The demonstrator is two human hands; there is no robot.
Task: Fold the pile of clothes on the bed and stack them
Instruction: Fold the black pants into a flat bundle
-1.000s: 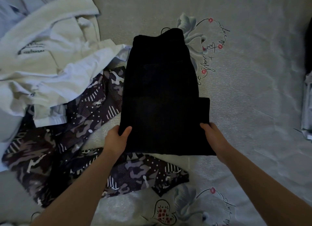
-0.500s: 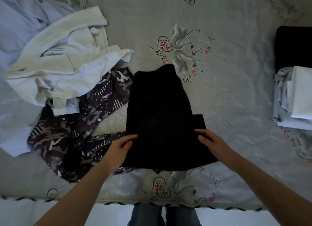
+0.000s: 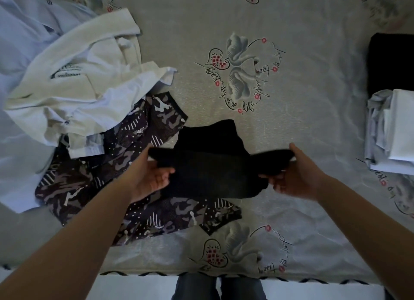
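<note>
Both hands hold the black folded garment [image 3: 210,165] above the bed sheet [image 3: 302,131] at mid-scene: the left hand [image 3: 149,176] grips its left edge with thumb on top and fingers curled beneath, and the right hand [image 3: 295,176] grips the right edge the same way. To the left lie a camouflage-print garment [image 3: 107,183] and the unfolded pile of white shirts [image 3: 74,80] (one with dark lettering), while at the far right sit 2 folded stacks, a black one [image 3: 392,62] and a white one [image 3: 396,129] nearer.
</note>
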